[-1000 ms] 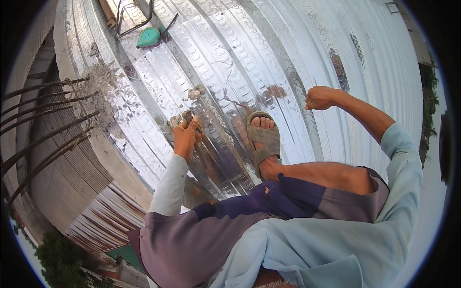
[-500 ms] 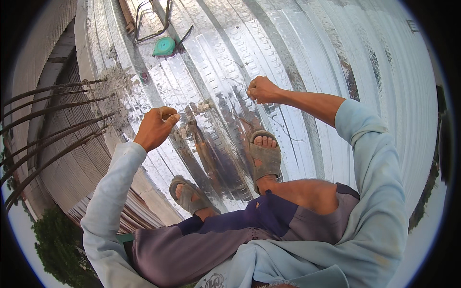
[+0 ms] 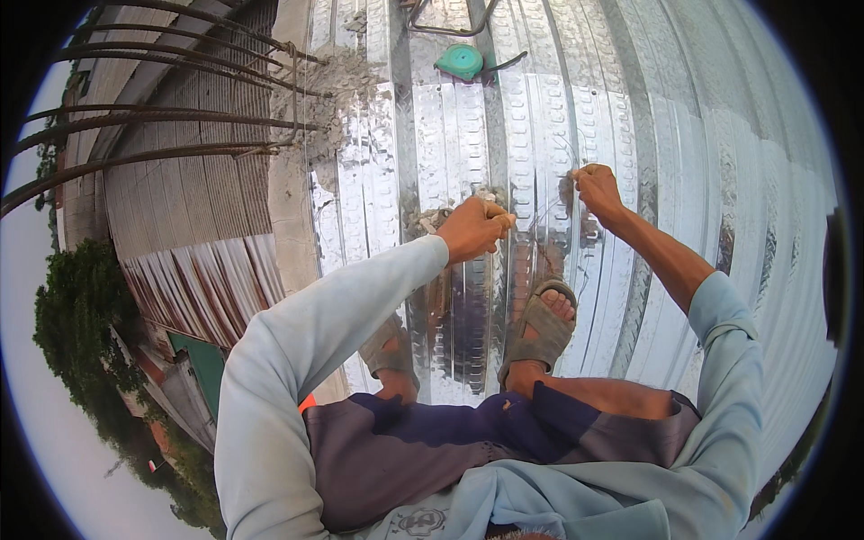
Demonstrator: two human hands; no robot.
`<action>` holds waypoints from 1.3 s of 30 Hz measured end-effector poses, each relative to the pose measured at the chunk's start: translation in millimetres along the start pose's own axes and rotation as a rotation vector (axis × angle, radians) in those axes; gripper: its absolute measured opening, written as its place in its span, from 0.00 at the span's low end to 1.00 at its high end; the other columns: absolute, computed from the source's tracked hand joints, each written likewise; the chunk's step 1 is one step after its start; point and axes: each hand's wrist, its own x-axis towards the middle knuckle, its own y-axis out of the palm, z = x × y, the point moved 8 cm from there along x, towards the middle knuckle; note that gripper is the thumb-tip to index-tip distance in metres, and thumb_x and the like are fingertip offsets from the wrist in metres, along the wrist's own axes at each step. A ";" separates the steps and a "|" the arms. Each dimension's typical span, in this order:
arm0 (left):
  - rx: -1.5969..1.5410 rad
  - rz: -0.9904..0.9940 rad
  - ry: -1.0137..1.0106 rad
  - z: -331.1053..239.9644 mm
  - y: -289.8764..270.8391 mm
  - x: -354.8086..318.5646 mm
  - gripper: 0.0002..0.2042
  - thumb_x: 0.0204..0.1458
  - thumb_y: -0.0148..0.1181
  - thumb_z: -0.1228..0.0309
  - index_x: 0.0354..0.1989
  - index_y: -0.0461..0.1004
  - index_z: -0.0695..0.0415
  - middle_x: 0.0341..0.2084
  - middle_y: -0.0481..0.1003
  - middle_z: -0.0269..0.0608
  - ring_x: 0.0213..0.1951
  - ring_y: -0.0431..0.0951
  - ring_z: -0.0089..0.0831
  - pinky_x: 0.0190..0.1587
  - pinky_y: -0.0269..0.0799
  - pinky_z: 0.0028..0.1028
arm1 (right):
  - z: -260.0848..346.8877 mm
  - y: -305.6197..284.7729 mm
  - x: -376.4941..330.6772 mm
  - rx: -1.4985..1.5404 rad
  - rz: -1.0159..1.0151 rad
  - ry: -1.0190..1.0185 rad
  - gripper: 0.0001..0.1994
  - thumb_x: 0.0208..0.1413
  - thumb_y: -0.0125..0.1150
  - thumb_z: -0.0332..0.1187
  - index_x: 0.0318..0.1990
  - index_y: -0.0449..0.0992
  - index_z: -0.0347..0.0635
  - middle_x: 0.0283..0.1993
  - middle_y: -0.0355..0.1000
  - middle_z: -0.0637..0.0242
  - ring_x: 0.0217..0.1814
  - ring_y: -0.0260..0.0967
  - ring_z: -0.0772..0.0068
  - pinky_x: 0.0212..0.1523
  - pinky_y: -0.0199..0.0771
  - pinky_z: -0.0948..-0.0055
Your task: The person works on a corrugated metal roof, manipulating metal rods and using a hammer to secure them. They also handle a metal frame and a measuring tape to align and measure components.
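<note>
L hand and R hand held apart, both pinched shut on thin wire strung btwn them above ribbed metal decking, teal tape measure far behind.

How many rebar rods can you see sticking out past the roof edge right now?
5 rebar rods, all upper left, fanning from the concrete patch leftward, stacked one below another; the lowest bends toward the picture's rim. More may be hidden beyond the frame.

corrugated metal decking | rebar left | trees, perhaps daylight
</note>
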 end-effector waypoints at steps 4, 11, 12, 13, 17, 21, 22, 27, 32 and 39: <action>-0.055 -0.451 0.284 -24.8 -23.9 -9.7 0.24 0.64 0.54 0.59 0.56 0.71 0.71 0.37 0.80 0.45 0.37 0.79 0.31 0.43 0.75 0.29 | 127.4 18.2 -105.0 -0.261 0.150 -0.432 0.17 0.62 0.52 0.40 0.44 0.76 0.34 0.30 0.77 0.50 0.35 0.77 0.49 0.39 0.73 0.53; -0.642 -0.581 0.240 -58.0 -97.7 -45.3 0.14 0.64 0.55 0.64 0.44 0.78 0.64 0.34 0.81 0.41 0.40 0.78 0.26 0.48 0.71 0.30 | 216.8 71.9 -131.8 0.008 0.328 -0.759 0.13 0.61 0.52 0.38 0.41 0.76 0.36 0.31 0.76 0.51 0.33 0.75 0.50 0.39 0.73 0.54; -0.618 -0.576 0.317 -59.3 -123.5 -52.1 0.16 0.64 0.55 0.61 0.46 0.77 0.63 0.38 0.81 0.44 0.44 0.79 0.31 0.57 0.68 0.34 | 239.3 72.1 -136.6 -0.029 0.372 -0.819 0.13 0.60 0.54 0.38 0.40 0.77 0.36 0.32 0.77 0.52 0.34 0.75 0.52 0.39 0.74 0.56; -0.541 -0.542 0.360 -68.7 -143.8 -63.7 0.17 0.66 0.52 0.59 0.48 0.75 0.62 0.44 0.80 0.47 0.47 0.79 0.34 0.61 0.65 0.36 | 261.6 67.1 -138.5 -0.131 0.319 -0.918 0.13 0.59 0.55 0.38 0.39 0.77 0.37 0.33 0.77 0.53 0.35 0.76 0.55 0.40 0.74 0.58; -0.872 -0.356 0.551 -113.9 -199.7 -99.0 0.13 0.67 0.47 0.65 0.44 0.71 0.63 0.39 0.76 0.46 0.49 0.75 0.37 0.60 0.67 0.41 | 335.5 69.0 -105.8 -0.426 0.641 -0.795 0.17 0.56 0.61 0.40 0.49 0.75 0.42 0.53 0.71 0.54 0.57 0.63 0.63 0.60 0.64 0.66; -0.847 -0.404 0.703 -123.8 -262.6 -152.2 0.10 0.67 0.47 0.66 0.38 0.70 0.57 0.25 0.73 0.33 0.31 0.74 0.26 0.40 0.73 0.29 | 336.2 107.0 -132.4 -0.128 0.712 -1.134 0.15 0.59 0.59 0.41 0.49 0.75 0.43 0.52 0.74 0.57 0.51 0.69 0.63 0.54 0.71 0.64; -0.787 -0.444 0.740 -122.7 -278.2 -178.8 0.09 0.67 0.47 0.66 0.37 0.70 0.56 0.23 0.72 0.32 0.28 0.73 0.25 0.37 0.72 0.27 | 342.3 106.3 -162.9 -0.025 0.593 -1.374 0.13 0.62 0.57 0.40 0.46 0.76 0.42 0.47 0.76 0.60 0.43 0.75 0.63 0.49 0.78 0.61; -0.808 -0.367 0.675 -75.4 -268.9 -176.2 0.08 0.67 0.48 0.67 0.37 0.71 0.55 0.22 0.71 0.30 0.25 0.70 0.21 0.29 0.67 0.22 | 319.1 100.8 -179.3 -0.242 0.313 -1.510 0.21 0.59 0.61 0.51 0.39 0.76 0.37 0.33 0.77 0.52 0.30 0.74 0.57 0.40 0.73 0.57; -0.808 -0.371 0.698 -42.8 -273.6 -192.7 0.13 0.68 0.46 0.62 0.43 0.72 0.59 0.22 0.62 0.28 0.23 0.59 0.18 0.28 0.61 0.20 | 309.7 114.6 -190.8 -0.246 0.581 -1.219 0.21 0.64 0.56 0.44 0.23 0.73 0.36 0.20 0.68 0.59 0.19 0.62 0.66 0.25 0.65 0.64; -1.012 -0.612 0.652 -19.3 -277.4 -176.3 0.12 0.67 0.49 0.61 0.40 0.71 0.57 0.18 0.57 0.26 0.20 0.51 0.17 0.22 0.52 0.20 | 271.2 123.2 -186.5 0.463 1.165 -0.357 0.18 0.61 0.52 0.34 0.48 0.75 0.23 0.23 0.62 0.71 0.20 0.55 0.80 0.23 0.59 0.76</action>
